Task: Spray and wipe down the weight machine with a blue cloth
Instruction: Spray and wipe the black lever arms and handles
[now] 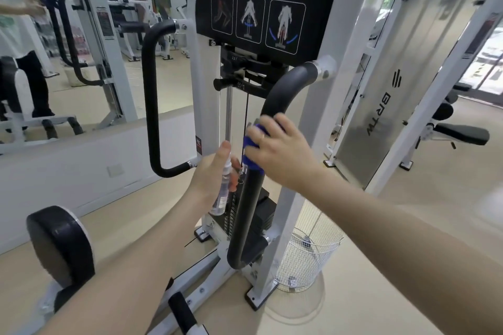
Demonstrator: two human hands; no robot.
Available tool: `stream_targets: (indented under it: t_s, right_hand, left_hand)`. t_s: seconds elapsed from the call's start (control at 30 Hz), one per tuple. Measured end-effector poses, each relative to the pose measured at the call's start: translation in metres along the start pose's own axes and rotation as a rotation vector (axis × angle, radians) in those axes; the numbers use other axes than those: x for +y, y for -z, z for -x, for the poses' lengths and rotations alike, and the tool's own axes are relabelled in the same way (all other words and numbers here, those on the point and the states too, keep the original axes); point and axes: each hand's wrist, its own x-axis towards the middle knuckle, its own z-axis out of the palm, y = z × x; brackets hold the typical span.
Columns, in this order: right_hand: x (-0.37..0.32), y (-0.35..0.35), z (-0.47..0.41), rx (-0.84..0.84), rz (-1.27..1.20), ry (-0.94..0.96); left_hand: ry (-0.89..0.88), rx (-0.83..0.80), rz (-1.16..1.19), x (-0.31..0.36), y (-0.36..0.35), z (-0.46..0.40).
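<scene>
- Wiping under way: right hand (pixel 275 149) clamped around blue cloth (pixel 251 144) on right padded handle (pixel 261 171) of hip abductor/adductor machine (pixel 321 22).
- Left hand (pixel 215 171) gripping clear spray bottle (pixel 223 187), just beside handle.
- Probably left: left padded handle (pixel 149 90), frame, leg pad (pixel 58 242).

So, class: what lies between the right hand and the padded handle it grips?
The blue cloth, wrapped round the black padded handle under the right hand, in the head view.

The right hand (pixel 277 149) is covering most of the blue cloth (pixel 251 149). The left hand (pixel 215 174) is masking part of the blurred spray bottle (pixel 223 187). The frame's top edge is cropping the weight machine (pixel 321 35) logo, its small labels proving unreadable.
</scene>
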Motion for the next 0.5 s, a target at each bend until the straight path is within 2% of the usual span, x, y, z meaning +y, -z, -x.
stream_targets:
  t_s: [0.03, 0.1, 0.17, 0.2, 0.27, 0.37, 0.4, 0.47, 0.5]
  right_hand:
    - [0.011, 0.007, -0.010, 0.039, 0.042, -0.050]
    - [0.040, 0.024, -0.031, 0.135, 0.068, -0.292]
    - [0.070, 0.031, -0.041, 0.154, -0.077, -0.500]
    - [0.078, 0.030, -0.042, 0.169, -0.152, -0.510]
    - [0.065, 0.019, -0.039, 0.190, -0.186, -0.378]
    - [0.009, 0.003, -0.028, 0.178, -0.235, -0.159]
    - [-0.003, 0.000, -0.022, 0.152, -0.245, -0.083]
    - [0.001, -0.005, -0.012, 0.089, -0.170, 0.037]
    - [0.014, -0.005, -0.011, 0.068, -0.119, 0.066]
  left_hand:
    - [-0.010, -0.016, 0.037, 0.000, 0.000, 0.000]
    - [-0.011, -0.051, 0.044, -0.002, -0.004, -0.005]
    - [0.001, -0.072, -0.082, 0.000, -0.011, -0.007]
    - [0.008, -0.082, -0.125, 0.003, -0.012, -0.006]
    - [0.005, -0.087, -0.218, 0.010, -0.015, -0.006]
    - [-0.010, 0.013, -0.080, 0.017, -0.042, 0.001]
    - [-0.064, 0.144, -0.272, 0.018, -0.034, 0.005]
    - [0.011, 0.055, -0.359, 0.017, -0.049, 0.003]
    - [-0.045, 0.080, -0.364, 0.008, -0.050, -0.002]
